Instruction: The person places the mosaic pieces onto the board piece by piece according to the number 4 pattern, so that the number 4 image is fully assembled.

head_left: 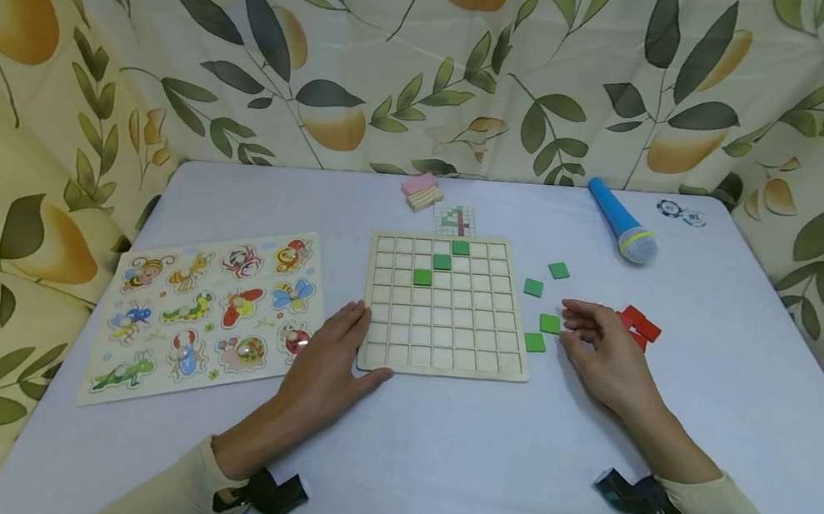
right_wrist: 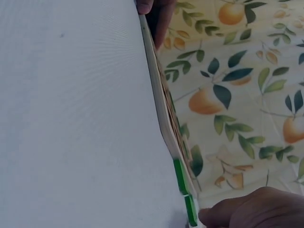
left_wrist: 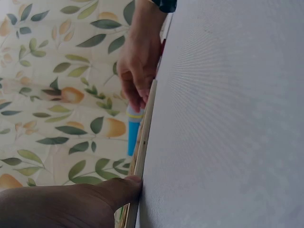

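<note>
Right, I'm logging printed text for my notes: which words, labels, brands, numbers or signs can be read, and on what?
No text can be read in any view.
Blue marks on the white tabletop, far right corner: too small to read.
Small grid card beyond the board: coloured squares show, any finer print too small.

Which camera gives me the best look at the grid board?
The head view: it shows nearly the whole grid board from above, three green tiles in its squares, the left hand at its edge. Both wrist views catch it nearly edge-on, its squares unclear.
</note>
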Available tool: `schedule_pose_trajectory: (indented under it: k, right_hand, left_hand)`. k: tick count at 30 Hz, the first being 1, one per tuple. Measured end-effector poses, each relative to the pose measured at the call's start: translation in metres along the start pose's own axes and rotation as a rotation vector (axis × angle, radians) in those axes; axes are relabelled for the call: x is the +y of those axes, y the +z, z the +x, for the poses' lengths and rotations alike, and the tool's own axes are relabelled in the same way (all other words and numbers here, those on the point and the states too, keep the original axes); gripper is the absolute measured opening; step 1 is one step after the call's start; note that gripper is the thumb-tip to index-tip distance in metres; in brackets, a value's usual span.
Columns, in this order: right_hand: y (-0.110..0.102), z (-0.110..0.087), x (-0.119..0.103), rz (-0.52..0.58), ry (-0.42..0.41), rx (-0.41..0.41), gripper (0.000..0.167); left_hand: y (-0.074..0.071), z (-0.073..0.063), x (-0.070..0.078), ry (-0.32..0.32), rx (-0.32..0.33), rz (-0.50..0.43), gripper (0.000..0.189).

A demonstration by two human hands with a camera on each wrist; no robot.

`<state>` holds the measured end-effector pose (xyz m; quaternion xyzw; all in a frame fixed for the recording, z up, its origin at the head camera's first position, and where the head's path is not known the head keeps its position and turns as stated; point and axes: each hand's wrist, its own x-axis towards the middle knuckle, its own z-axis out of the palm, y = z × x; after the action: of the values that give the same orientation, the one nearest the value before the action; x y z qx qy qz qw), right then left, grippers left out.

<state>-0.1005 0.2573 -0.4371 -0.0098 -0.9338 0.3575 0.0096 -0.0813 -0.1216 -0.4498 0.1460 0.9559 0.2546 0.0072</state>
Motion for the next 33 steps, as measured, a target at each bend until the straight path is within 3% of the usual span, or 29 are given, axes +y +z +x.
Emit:
schedule_pose_trajectory:
  k: [6,12,33]
  right_hand:
    - [-0.0039,-0.0015,0.0025,-0.081,0.002,-0.046,0.05]
    - [-0.0014,-0.0013,0.0042,-0.133,-0.01,-0.027,0.043]
    - [-0.0001,0.0025,0.0031,-0.161,-0.041,0.027,0.033]
  left_hand:
    - [0.001,0.0,0.001,-0.009,-0.005,-0.014,0.094]
    - [0.0011,-0.0015,0.0016,-0.021,-0.012,-0.013,0.093]
    - [0.0001,0.0001,0.0027,-0.011,0.005,-0.005,0.093]
